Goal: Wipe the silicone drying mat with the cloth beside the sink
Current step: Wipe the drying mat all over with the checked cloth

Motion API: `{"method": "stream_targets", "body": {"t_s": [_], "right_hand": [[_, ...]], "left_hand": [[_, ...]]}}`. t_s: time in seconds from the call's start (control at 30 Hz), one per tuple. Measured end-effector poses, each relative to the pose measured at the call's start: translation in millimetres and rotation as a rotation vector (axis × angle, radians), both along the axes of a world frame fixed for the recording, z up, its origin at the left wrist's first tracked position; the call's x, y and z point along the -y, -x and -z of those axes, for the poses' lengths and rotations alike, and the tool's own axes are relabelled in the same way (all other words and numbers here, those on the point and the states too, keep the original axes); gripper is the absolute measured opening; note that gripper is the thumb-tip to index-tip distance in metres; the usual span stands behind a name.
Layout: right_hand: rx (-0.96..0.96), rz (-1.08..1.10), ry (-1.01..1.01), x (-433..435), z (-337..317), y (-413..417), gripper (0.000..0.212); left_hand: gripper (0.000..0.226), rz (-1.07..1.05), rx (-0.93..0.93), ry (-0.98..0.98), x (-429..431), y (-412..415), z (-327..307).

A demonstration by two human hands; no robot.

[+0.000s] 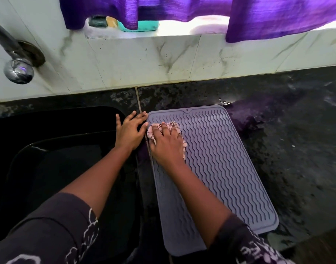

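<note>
Wiping under way, far-left corner of mat.
Right hand (166, 144) presses bunched cloth (173, 126) flat on mat (220, 168); mat's long axis runs back toward person. Left hand (130, 130) splayed beside mat's left edge.

We see a grey-lilac silicone drying mat (220, 159) ribbed all over with wavy lines, lying on a black speckled counter (287, 140) close to its left edge, and on the mat's far left corner a pale pink cloth (174, 126) with thin dark stripes. The sink (58, 140) left of it is plain glossy black, and the wall tiles (144, 61) behind are white with grey-green marble veins. Above them we find vivid purple curtains (277, 14), a teal container (142, 26) on the sill, and dark sleeves (55, 225) printed in white.
</note>
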State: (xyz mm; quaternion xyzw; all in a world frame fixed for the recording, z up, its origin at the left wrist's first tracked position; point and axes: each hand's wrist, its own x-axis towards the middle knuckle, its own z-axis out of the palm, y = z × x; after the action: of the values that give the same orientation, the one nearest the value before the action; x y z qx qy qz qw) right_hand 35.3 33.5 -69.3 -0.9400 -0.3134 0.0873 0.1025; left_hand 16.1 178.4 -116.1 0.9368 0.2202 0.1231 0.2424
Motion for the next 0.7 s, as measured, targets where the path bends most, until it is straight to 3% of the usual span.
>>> {"method": "stream_targets", "body": {"t_s": [0.17, 0.33, 0.5, 0.7], "right_hand": [[0.051, -0.039, 0.108, 12.9, -4.8, 21.3, 0.054], [-0.023, -0.057, -0.013, 28.1, -5.4, 26.8, 0.043], [-0.031, -0.015, 0.038, 3.0, 13.3, 23.9, 0.065], [-0.019, -0.051, 0.053, 34.1, 3.9, 49.7, 0.063]], "left_hand": [[0.04, 0.001, -0.002, -0.005, 0.9, -0.7, -1.2], [0.041, -0.002, -0.006, -0.008, 0.6, -1.0, -1.9], [0.041, 0.001, -0.014, -0.038, 1.4, -0.6, -0.4], [0.042, -0.005, -0.038, -0.046, 2.5, -0.8, -3.4]]}}
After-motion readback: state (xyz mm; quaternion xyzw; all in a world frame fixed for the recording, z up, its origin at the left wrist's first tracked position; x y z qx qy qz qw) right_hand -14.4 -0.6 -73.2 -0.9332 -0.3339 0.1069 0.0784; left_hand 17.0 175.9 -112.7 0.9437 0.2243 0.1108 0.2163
